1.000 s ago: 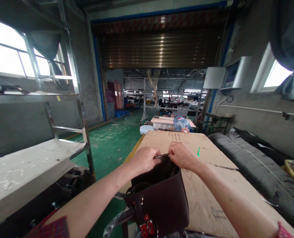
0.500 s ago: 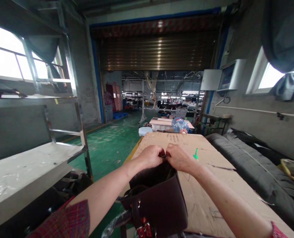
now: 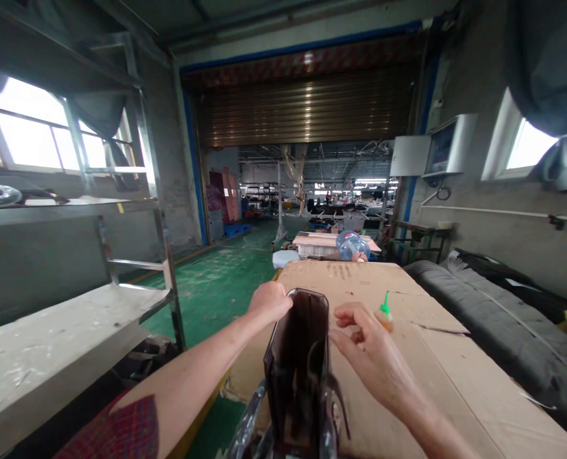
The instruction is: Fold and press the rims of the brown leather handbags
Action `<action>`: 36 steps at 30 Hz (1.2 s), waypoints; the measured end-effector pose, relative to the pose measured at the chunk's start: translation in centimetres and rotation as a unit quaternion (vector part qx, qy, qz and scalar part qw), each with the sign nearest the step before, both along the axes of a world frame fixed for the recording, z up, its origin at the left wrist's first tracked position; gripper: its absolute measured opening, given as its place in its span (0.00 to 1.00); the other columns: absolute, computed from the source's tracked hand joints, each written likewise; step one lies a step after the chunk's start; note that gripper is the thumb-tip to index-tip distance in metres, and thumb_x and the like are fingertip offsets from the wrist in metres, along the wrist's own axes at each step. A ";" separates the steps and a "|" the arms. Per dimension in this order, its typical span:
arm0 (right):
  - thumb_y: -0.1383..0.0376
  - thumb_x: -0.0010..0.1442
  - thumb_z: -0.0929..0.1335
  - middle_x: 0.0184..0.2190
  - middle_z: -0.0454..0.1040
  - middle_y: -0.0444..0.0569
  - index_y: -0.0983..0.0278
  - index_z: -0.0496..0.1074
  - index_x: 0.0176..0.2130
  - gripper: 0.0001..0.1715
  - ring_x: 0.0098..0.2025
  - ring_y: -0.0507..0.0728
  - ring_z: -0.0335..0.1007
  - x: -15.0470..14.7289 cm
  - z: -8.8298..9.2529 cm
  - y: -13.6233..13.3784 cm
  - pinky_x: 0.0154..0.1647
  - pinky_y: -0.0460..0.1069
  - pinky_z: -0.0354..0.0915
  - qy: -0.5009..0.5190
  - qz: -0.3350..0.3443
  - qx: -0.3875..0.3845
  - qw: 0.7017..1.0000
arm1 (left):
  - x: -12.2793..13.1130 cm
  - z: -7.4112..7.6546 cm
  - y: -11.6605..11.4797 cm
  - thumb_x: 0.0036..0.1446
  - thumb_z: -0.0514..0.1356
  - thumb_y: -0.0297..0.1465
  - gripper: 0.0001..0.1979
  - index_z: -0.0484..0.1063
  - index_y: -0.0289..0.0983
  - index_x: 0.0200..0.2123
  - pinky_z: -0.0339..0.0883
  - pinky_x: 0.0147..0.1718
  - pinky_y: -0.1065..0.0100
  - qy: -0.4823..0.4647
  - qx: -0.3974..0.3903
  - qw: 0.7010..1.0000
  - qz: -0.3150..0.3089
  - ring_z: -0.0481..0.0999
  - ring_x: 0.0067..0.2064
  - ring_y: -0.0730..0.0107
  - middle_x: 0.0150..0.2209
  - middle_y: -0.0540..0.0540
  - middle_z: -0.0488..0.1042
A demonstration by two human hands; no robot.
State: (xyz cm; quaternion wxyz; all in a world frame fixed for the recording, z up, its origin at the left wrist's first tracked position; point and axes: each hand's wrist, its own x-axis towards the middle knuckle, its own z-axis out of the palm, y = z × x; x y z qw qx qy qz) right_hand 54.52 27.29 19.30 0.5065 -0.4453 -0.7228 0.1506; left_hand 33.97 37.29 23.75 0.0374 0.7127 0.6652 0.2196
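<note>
A dark brown handbag (image 3: 300,357) stands in front of me on the cardboard, its open top facing me so that its dark inside shows. My left hand (image 3: 270,301) is closed on the far left corner of the bag's rim. Just right of the bag, my right hand (image 3: 367,341) hangs with fingers bent and apart, holding nothing. Its thumb is close to the bag's right edge; whether they touch I cannot tell. Plastic-wrapped handles (image 3: 251,414) lie at the bag's near side, partly cut off by the frame.
Cardboard (image 3: 427,363) covers the worktable. A small bottle with a green nozzle (image 3: 385,312) stands beyond my right hand. Large blue water bottles (image 3: 354,247) lie past the far edge. A metal shelf (image 3: 169,280) stands left, grey rolls (image 3: 494,319) lie right.
The bag has turned, so its opening now runs lengthwise away from me. My right hand has let go of the rim and moved right; the left still grips the rim.
</note>
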 end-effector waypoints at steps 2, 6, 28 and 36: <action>0.61 0.61 0.65 0.51 0.65 0.48 0.58 0.65 0.48 0.15 0.51 0.57 0.64 -1.2 -0.8 -1.8 0.43 0.50 0.67 0.005 0.006 -0.007 1.000 | -0.1 -0.9 0.0 0.42 0.56 0.28 0.05 0.73 0.37 0.23 0.52 0.23 0.70 0.000 0.008 1.000 0.010 0.72 0.28 0.67 0.25 0.45 0.76; 0.62 0.52 0.69 0.62 0.52 0.49 0.57 0.59 0.58 0.34 0.62 0.62 0.53 -3.0 -2.3 -4.1 0.58 0.57 0.62 0.006 -0.022 -0.034 0.999 | 0.0 -1.7 -0.3 0.41 0.56 0.28 0.05 0.71 0.37 0.24 0.50 0.23 0.69 0.006 0.025 1.000 0.009 0.71 0.29 0.67 0.26 0.45 0.75; 0.65 0.52 0.60 0.32 0.75 0.45 0.62 0.74 0.42 0.21 0.38 0.60 0.71 3.0 -1.8 2.8 0.36 0.51 0.64 -0.029 -0.004 -0.119 0.992 | -1.8 -0.1 -1.8 0.38 0.63 0.23 0.24 0.66 0.40 0.42 0.64 0.43 0.64 0.119 0.106 0.981 -0.108 0.64 0.51 0.58 0.51 0.45 0.62; 0.69 0.49 0.59 0.35 0.76 0.45 0.64 0.74 0.43 0.24 0.38 0.59 0.70 2.5 -1.5 2.8 0.36 0.50 0.63 0.006 0.013 -0.095 0.995 | -1.3 -1.3 1.9 0.45 0.66 0.30 0.08 0.73 0.39 0.32 0.63 0.47 0.64 0.061 0.152 0.967 -0.194 0.64 0.48 0.61 0.43 0.46 0.66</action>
